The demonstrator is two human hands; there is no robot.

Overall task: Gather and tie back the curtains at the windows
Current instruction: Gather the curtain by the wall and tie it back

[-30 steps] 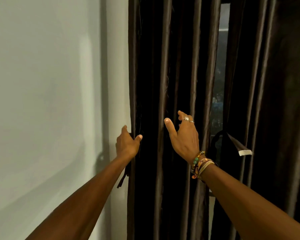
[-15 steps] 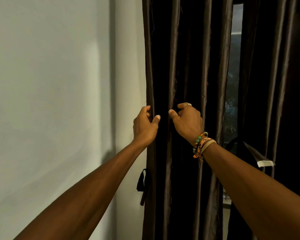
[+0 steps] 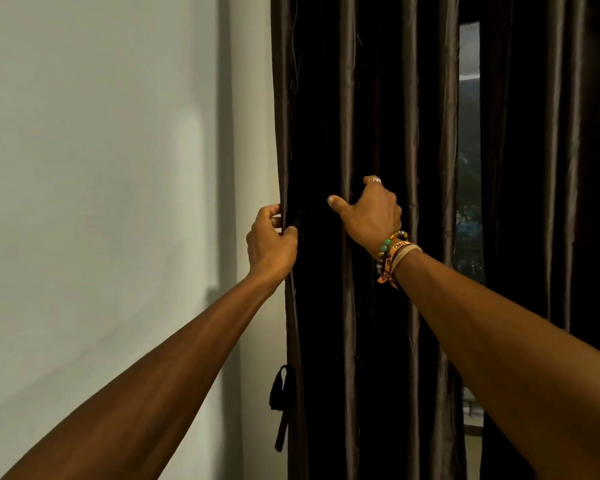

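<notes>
Evidently, the task is seen at an early stage. A dark brown curtain [image 3: 378, 98] is hung in long vertical folds beside a pale wall [image 3: 101, 168], and it is not yet bunched or tied. A narrow slice of window [image 3: 469, 150] is shown between it and a second curtain panel [image 3: 534, 168] at the right. A black tie-back cord [image 3: 280, 393] is seen dangling low at the curtain's wall-side edge, untouched; it is judged to be what the bundle is to be bound with. Gathering the folds, wrapping the cord and treating the second panel are all left to be done.

Both arms are stretched forward and upward. The curtain's left edge is pinched by the left hand [image 3: 271, 244], thumb in front and fingers curled behind the hem. A fold nearer the middle is grasped by the right hand [image 3: 371, 220], its fingers hooked into the cloth and its thumb stretched leftward. Each grip is thus closed on fabric.
</notes>
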